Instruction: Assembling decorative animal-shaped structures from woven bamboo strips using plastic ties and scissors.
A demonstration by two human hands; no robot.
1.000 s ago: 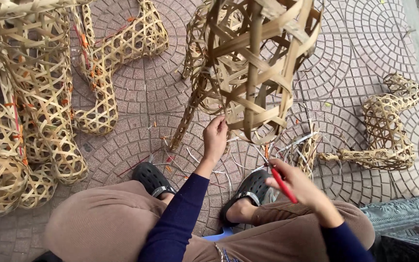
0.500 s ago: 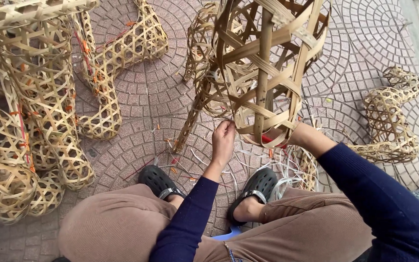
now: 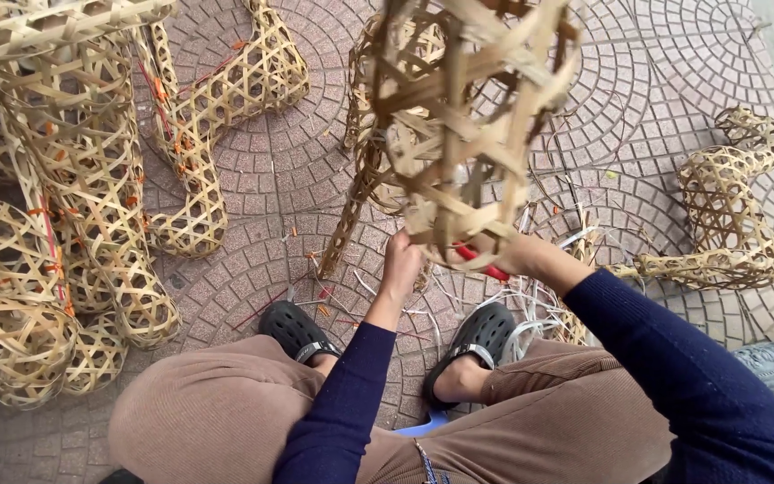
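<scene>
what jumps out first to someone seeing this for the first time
The open-weave bamboo frame at top centre, held up close to the camera by the left hand and the right hand, which grips a red-handled tool at its lower edge. A stack of finished woven bamboo shapes crowds the left of the brick paving.

matt woven bamboo frame (image 3: 459,116), rough brick paving (image 3: 297,170)

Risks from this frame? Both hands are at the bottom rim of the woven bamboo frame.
1. The right hand holds a red-handled tool close to the left hand; a slip may nick a finger.
2. Loose strip ends stick out of the woven bamboo frame near the hands and may scratch them.
3. Bamboo offcuts lie around the black clogs; a foot could catch on them.
</scene>
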